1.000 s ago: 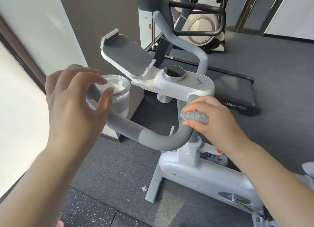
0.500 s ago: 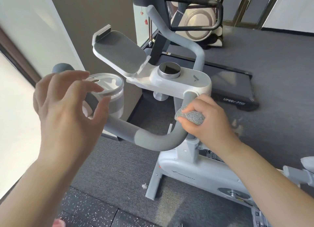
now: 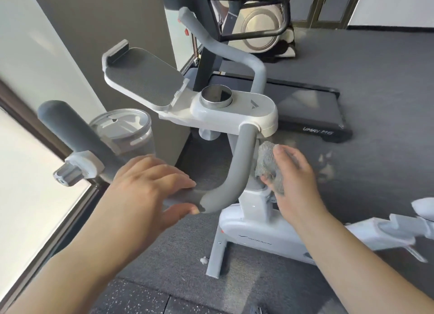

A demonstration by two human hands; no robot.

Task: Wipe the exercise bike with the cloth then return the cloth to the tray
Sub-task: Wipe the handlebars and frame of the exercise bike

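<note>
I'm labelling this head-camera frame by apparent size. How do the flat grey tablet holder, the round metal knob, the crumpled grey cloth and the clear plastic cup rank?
1. Flat grey tablet holder
2. Clear plastic cup
3. Crumpled grey cloth and round metal knob: look alike, and the cloth is partly hidden.

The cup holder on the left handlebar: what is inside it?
The cup holder appears empty: only its moulded plastic bottom shows through the open top. The gray handlebar covers its near lower side, so that part stays unseen.
</note>
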